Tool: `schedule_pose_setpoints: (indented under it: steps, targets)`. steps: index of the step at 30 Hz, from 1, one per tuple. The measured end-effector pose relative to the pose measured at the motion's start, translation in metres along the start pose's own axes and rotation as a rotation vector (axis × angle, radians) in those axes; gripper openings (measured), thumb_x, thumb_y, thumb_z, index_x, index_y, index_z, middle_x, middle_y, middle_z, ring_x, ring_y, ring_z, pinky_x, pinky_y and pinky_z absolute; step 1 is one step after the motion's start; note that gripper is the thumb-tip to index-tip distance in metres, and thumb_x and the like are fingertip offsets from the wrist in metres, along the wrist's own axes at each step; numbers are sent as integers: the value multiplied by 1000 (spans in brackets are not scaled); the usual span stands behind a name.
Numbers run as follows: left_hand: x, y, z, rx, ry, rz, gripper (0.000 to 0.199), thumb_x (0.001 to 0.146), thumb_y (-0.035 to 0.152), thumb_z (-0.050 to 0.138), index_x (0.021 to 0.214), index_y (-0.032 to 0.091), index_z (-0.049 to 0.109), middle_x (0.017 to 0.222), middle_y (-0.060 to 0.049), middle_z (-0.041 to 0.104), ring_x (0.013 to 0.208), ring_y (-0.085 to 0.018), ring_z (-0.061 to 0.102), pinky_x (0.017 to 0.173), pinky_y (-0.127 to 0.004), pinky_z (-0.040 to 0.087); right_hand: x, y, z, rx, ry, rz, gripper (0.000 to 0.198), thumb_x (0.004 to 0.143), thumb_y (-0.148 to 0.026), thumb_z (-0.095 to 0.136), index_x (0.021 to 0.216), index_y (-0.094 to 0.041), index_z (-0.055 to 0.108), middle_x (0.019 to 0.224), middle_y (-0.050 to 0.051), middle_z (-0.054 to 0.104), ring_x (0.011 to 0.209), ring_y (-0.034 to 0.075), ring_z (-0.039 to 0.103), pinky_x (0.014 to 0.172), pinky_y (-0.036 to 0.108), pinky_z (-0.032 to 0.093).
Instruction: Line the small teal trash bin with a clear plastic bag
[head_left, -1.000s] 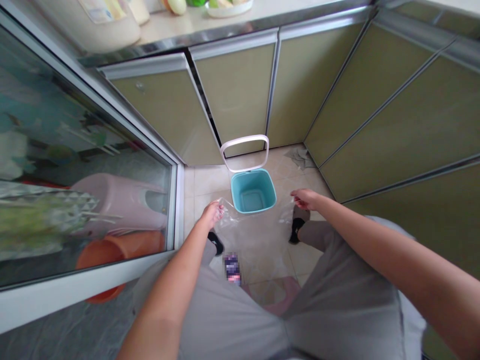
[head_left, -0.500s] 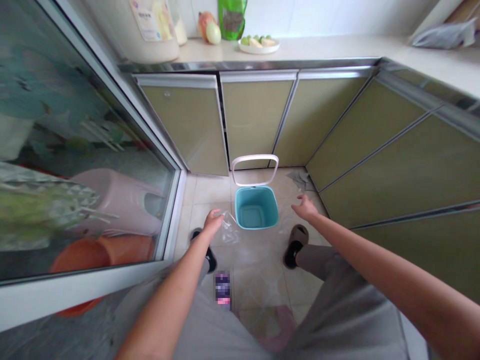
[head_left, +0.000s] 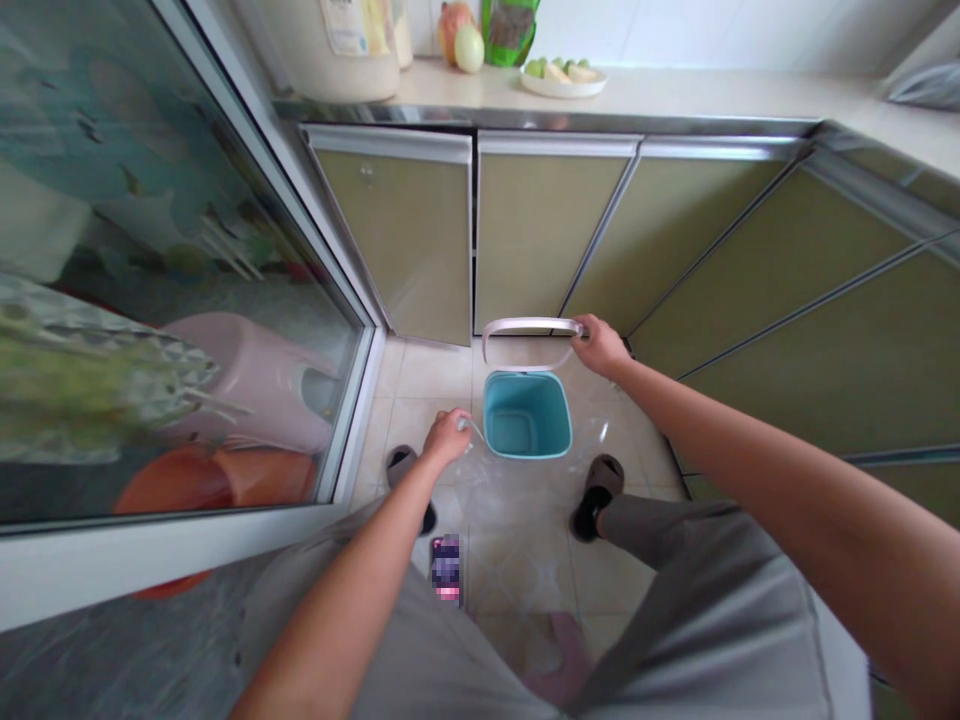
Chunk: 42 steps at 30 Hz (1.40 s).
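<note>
A teal trash can (head_left: 527, 415) stands on the tiled floor between my feet, its mouth facing up. Its pale pink rim ring (head_left: 529, 323) is tipped up behind it. My right hand (head_left: 598, 345) is closed round the right side of that ring. To the left of the can, my left hand (head_left: 448, 436) pinches a thin edge of clear plastic bag (head_left: 472, 465). More transparent film seems to lie at the can's right side, though its outline is hard to make out.
Olive cabinets (head_left: 559, 230) rise behind the can under a counter (head_left: 675, 90) with a plate of cut fruit (head_left: 564, 80). At left stands a glass sliding door (head_left: 345, 400). A pixelated dark item (head_left: 446, 570) lies on the floor near my left foot.
My right hand has moved up from beside the can and taken hold of the rim ring. The left hand stays near the can's left side with the plastic. The view has shifted slightly.
</note>
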<state>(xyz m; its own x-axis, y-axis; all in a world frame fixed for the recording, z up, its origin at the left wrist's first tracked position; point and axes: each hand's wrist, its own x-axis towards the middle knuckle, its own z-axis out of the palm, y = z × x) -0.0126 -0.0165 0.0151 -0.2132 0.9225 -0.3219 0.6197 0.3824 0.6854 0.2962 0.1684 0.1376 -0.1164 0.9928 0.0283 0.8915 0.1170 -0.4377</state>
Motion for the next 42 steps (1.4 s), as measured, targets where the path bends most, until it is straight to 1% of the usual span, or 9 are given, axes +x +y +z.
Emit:
schedule_pose_setpoints:
  steps: [4,11,17,20,23,26,34,38,42]
  targets:
    - [1,0,-1,-174,22,-14,27,73,14,77,97,25,77,105,-8,65,95,-24,66,90,-32,50,-59,8,-3,-109,-112,-16,32,92,-28,61,123,-23,68,125,11,68,106,26,64,90,31,50]
    - [-7,18,-5,-253,32,-58,20,71,11,77,85,26,75,109,-7,66,104,-25,63,90,-29,49,-145,38,13,-134,-416,-185,63,81,-24,75,142,-26,60,145,10,55,107,23,65,90,28,48]
    - [-39,69,-29,-62,51,180,16,78,18,73,92,25,73,102,-6,68,95,-22,62,85,-28,47,-205,56,-9,23,-522,-97,30,91,-28,65,120,-24,71,104,5,75,88,19,67,80,26,46]
    - [-61,82,-37,-64,-55,291,9,83,32,71,83,23,69,73,-1,63,71,-18,56,68,-27,41,-244,66,-11,157,-548,-44,19,93,-31,62,103,-21,74,85,3,73,76,17,63,69,25,44]
    - [-78,73,-28,-62,-208,359,30,86,44,67,67,21,60,59,2,52,59,-15,46,59,-26,32,-272,75,0,162,-729,-6,18,90,-31,65,76,-20,72,73,4,70,67,17,60,62,25,41]
    - [-85,49,-8,10,-342,308,41,79,46,72,54,21,50,52,3,45,56,-14,39,57,-26,27,-280,80,16,142,-898,22,35,90,-34,66,58,-20,64,63,5,66,58,16,57,59,26,40]
    - [-91,10,11,91,-406,218,50,73,48,79,47,22,45,47,3,42,51,-13,37,55,-26,28,-281,86,28,210,-712,5,57,94,-51,59,50,-20,42,52,1,43,53,13,42,62,27,40]
    - [-85,55,-10,-99,-385,197,67,79,79,60,50,24,37,48,4,34,49,-12,34,54,-28,31,-259,64,-1,476,-650,99,70,91,-81,41,53,-22,36,51,-1,38,51,13,36,53,27,36]
    - [-94,122,-72,-413,-334,327,71,86,89,31,56,25,29,53,0,34,54,-15,40,57,-32,39,-212,18,-95,755,-437,8,75,90,-88,20,56,-23,35,51,-1,36,50,13,36,54,27,38]
